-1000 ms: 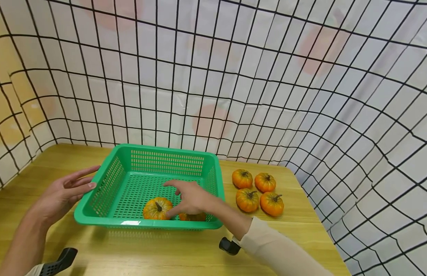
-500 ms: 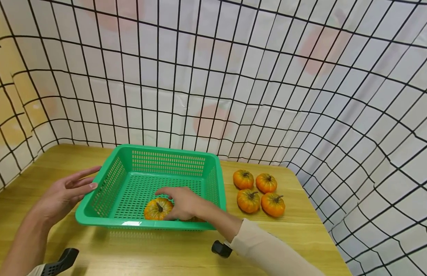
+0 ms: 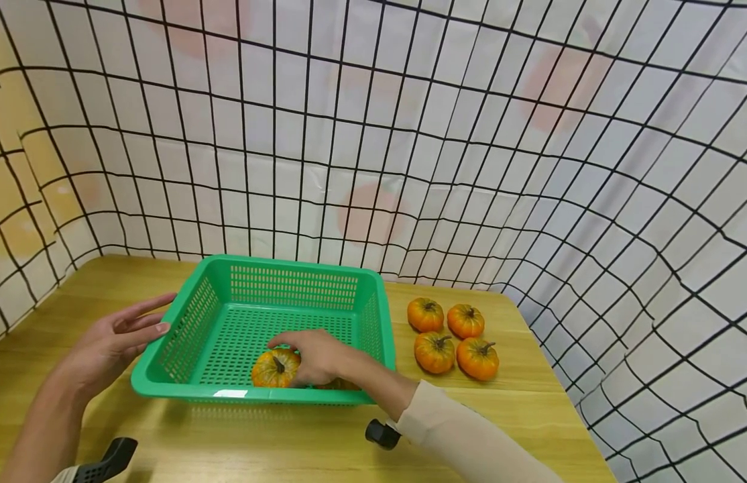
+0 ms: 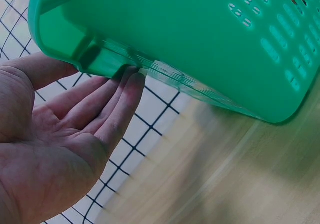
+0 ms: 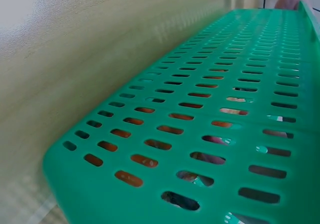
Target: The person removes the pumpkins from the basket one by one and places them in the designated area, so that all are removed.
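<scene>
A green plastic basket (image 3: 295,394) stands on the wooden table. Inside it, near its front wall, sits a small orange pumpkin (image 3: 271,370) with a brown stem. My right hand (image 3: 322,355) reaches in over the front right and curls thumb and index finger round this pumpkin's right and far sides. A second pumpkin (image 3: 338,384) lies to its right, mostly hidden under the hand. At the basket's left side, my left hand (image 3: 110,345) touches the rim with nearly straight fingers. The left wrist view shows the left hand's fingertips (image 4: 135,81) right at the underside of the rim.
Several more small pumpkins (image 3: 434,352) stand in a cluster on the table, right of the basket. A white sheet behind black netting (image 3: 313,134) rises along the back and sides. The wooden tabletop (image 3: 259,443) extends in front of the basket.
My right hand has moved left and down inside the basket, from above the second pumpkin to the left one, closing its fingers round it. My left hand stays at the rim.
</scene>
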Demonstrator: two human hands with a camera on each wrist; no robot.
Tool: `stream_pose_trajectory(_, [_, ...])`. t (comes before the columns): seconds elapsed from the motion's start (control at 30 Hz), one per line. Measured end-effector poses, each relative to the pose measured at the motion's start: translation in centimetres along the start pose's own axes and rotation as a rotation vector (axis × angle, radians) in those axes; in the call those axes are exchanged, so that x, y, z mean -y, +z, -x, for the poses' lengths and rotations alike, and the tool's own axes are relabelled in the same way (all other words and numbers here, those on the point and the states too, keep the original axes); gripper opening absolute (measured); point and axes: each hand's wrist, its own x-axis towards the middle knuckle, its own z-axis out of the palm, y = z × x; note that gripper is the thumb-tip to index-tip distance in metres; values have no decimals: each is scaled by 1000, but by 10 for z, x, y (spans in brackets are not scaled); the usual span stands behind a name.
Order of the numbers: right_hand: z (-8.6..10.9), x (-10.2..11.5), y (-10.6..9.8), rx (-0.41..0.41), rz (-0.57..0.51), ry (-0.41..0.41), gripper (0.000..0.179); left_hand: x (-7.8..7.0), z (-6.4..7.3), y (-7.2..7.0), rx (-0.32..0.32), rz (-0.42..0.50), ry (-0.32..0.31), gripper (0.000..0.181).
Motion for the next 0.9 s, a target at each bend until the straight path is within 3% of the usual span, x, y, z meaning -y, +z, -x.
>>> stream_pose_trajectory(0.9, [-7,-1,5,0,-10,25,68,-1,1,1,-8,5,-9,52])
